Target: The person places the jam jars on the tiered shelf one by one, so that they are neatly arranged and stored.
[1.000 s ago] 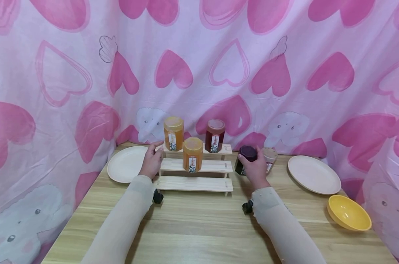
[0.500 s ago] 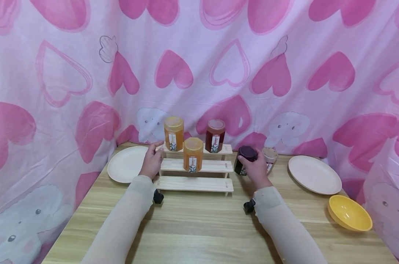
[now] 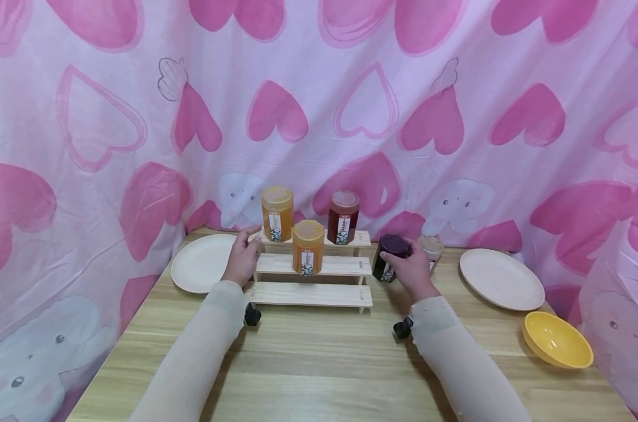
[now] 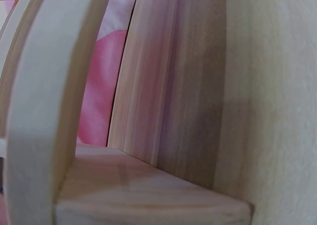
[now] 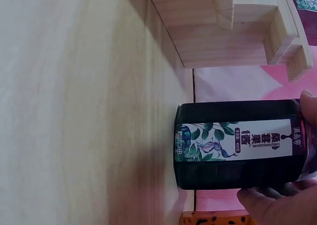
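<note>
My right hand grips a dark jam jar near its lid, thumb on one side and fingers on the other. The jar stands nearly upright right of the tiered wooden rack; whether its base touches the table I cannot tell. Behind that hand, partly hidden, is a pale-lidded jar. My left hand rests against the rack's left end, its index finger extended by the top tier. Two jars, one amber and one dark red, sit on the top tier. Another amber jar occupies the middle tier.
A white plate lies left of the rack, partly behind my left hand. Another white plate and a yellow bowl stand at the right. A pink heart-patterned curtain hangs behind the wooden table.
My right wrist has shifted slightly right and the dark jar has dropped and leaned a little to the left, still in my fingers. My left hand and the rack look unchanged.
</note>
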{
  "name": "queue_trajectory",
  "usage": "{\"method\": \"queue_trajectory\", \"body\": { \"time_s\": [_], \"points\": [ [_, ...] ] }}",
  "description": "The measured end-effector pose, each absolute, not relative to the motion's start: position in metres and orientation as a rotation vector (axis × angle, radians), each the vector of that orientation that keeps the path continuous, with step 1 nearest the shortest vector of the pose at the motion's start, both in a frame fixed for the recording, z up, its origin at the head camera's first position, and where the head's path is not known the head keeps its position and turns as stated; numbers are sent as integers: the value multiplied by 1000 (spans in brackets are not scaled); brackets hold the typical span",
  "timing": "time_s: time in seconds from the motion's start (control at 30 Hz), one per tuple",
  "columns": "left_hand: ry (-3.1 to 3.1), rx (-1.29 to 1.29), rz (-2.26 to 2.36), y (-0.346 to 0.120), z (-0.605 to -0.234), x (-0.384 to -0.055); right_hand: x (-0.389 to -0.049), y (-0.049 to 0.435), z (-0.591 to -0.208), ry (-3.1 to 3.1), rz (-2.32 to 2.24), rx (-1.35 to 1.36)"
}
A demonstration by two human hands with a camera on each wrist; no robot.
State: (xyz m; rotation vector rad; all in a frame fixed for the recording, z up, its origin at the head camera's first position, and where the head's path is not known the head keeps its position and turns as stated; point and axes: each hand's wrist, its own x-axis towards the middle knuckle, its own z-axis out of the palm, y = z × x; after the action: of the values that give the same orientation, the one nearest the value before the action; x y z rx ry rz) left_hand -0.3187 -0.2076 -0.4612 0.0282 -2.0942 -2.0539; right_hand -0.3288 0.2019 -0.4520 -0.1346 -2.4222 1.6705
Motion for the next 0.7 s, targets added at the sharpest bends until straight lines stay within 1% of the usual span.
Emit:
{"method": "queue_trajectory", "body": {
  "time_s": [0.13, 0.37, 0.43, 0.63, 0.7],
  "points": [
    [-2099, 36, -2021, -209, -470, -323, -325, 201, -451, -2416, 1698, -137],
    [-2110, 35, -2010, -209, -468, -321, -310, 203, -439, -2347, 1811, -84],
    [-2111, 32, -2019, -208, -465, -319, -304, 203, -433, -2328, 1814, -44],
    [-2159, 41, -2047, -205, -438, -301, -283, 200, -412, -2348, 1799, 3],
    [-2159, 44, -2041, -205, -440, -302, -276, 197, -407, -2355, 1797, 11]
  ]
}}
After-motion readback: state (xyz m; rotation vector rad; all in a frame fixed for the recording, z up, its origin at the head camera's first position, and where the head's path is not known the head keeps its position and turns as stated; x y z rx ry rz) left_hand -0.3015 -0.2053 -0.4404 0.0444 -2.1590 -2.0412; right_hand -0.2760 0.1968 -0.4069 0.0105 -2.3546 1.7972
